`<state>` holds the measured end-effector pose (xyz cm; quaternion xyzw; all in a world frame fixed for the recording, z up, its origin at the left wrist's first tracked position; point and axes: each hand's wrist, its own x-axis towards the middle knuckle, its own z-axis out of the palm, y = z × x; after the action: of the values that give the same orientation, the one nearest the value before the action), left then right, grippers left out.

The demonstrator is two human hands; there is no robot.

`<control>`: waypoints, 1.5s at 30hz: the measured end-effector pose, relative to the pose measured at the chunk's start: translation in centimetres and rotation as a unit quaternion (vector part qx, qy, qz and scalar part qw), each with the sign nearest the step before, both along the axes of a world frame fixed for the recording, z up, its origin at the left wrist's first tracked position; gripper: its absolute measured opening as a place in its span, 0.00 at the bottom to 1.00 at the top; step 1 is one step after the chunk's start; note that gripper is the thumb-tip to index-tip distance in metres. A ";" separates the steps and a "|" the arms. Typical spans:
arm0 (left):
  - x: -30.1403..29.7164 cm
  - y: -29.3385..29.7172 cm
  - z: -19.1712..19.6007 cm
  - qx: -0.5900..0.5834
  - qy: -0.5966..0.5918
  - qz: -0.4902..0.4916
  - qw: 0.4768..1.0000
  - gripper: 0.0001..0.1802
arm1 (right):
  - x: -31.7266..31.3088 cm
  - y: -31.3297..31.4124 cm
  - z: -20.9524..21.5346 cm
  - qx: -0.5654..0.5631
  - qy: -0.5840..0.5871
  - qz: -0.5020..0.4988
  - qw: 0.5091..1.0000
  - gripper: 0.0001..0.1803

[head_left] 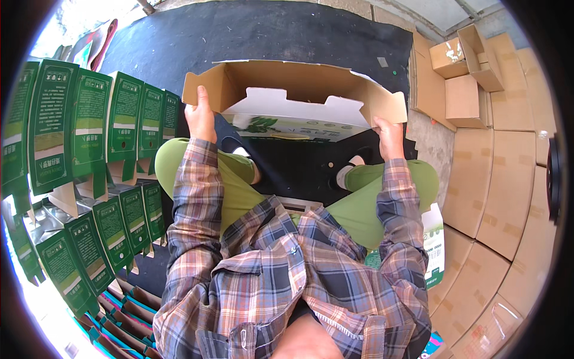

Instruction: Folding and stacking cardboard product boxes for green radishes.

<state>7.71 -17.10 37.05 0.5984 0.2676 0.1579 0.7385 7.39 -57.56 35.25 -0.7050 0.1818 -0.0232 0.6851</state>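
Brown corrugated card makes up the half-formed box [293, 96] that the seated person holds out over their knees, its plain inside turned toward the camera and its green printed face hanging below. The left hand [201, 116] is clamped on the box's left end flap, thumb lying up the card and fingers wrapped behind it; the right hand [390, 134] is closed on the lower corner of the right end flap in the same way. Gripping the two ends likely keeps the long panel stretched flat and square between the hands, so the white inner flaps [299, 107] hang free just below and between them.

Beyond both hands lies a dark mat [269, 33], the only open stretch, and the box's far edge juts out over it. Left of the left hand, near but apart, a row of upright green cartons [89, 119] stands side by side, more of them continuing back past the elbow. Right of the right hand, plain brown cartons [490, 167] are laid close together, with a few smaller open ones [466, 60] farther out. Under the right forearm a white and green printed sheet [433, 245] lies beside the knee. Sideways room is tight on both flanks.
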 end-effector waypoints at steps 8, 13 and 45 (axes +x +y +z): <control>0.3 -0.1 5.3 0.710 0.105 0.044 0.694 0.41 | -0.9 0.4 1.4 0.045 0.020 0.023 0.999 0.20; 2.8 -0.2 5.1 0.802 0.019 -0.034 0.596 0.35 | -1.5 0.7 1.5 0.048 0.008 0.027 0.998 0.21; -2.0 -0.4 6.7 0.587 -0.241 -0.126 0.762 0.24 | 0.0 2.6 2.8 -0.307 -0.064 0.350 0.883 0.33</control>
<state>5.72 -17.47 43.77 0.8852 -0.1421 0.3293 0.2962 7.39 -54.94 38.06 -0.8948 -0.1372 0.1181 0.4082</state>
